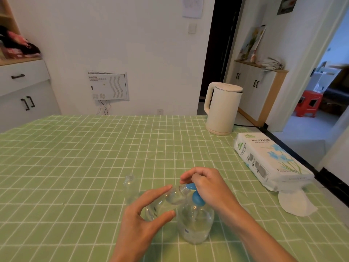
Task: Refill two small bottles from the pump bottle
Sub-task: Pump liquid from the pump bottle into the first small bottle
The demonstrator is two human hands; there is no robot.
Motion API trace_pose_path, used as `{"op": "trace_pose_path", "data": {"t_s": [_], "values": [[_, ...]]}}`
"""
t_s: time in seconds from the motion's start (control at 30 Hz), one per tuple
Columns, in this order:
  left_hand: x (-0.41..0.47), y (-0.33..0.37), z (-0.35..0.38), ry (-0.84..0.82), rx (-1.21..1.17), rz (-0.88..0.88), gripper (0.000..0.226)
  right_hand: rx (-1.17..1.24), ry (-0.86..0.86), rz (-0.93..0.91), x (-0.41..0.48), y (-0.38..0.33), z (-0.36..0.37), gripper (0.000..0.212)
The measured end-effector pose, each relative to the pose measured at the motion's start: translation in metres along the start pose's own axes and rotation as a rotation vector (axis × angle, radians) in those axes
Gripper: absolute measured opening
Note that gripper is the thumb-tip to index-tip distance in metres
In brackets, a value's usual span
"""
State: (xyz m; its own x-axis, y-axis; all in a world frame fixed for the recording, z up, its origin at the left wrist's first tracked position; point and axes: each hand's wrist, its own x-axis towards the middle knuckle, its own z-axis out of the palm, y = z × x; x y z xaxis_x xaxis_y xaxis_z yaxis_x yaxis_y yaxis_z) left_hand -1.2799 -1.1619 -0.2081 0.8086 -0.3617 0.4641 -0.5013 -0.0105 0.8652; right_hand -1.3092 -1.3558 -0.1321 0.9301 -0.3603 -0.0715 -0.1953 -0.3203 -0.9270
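Left hand (143, 221) gripping small bottle (167, 201), right hand (206, 186) seemingly clasping pump (197, 199), "TISSUE PAPER" pack (268, 159)

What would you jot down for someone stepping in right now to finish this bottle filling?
Left hand: grips a small bottle, tilted, its open mouth at the blue spout.
Right hand: fingers curled over the top of the pump bottle, which stands on the green tablecloth.
Second small bottle: upright and uncapped, just beyond the left hand; it looks empty.
Done: the first bottle is lined up at the spout; how full it is cannot be told.
Left: pump it full, then fill the second. No caps are in sight.
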Motion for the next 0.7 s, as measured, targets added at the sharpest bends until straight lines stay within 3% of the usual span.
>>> {"op": "trace_pose_path", "data": {"t_s": [0.7], "values": [[-0.0004,0.0034,0.0013,-0.005,-0.029,-0.044,0.052,0.023,-0.006,0.014,0.0009,0.004,0.0045,0.044]]}}
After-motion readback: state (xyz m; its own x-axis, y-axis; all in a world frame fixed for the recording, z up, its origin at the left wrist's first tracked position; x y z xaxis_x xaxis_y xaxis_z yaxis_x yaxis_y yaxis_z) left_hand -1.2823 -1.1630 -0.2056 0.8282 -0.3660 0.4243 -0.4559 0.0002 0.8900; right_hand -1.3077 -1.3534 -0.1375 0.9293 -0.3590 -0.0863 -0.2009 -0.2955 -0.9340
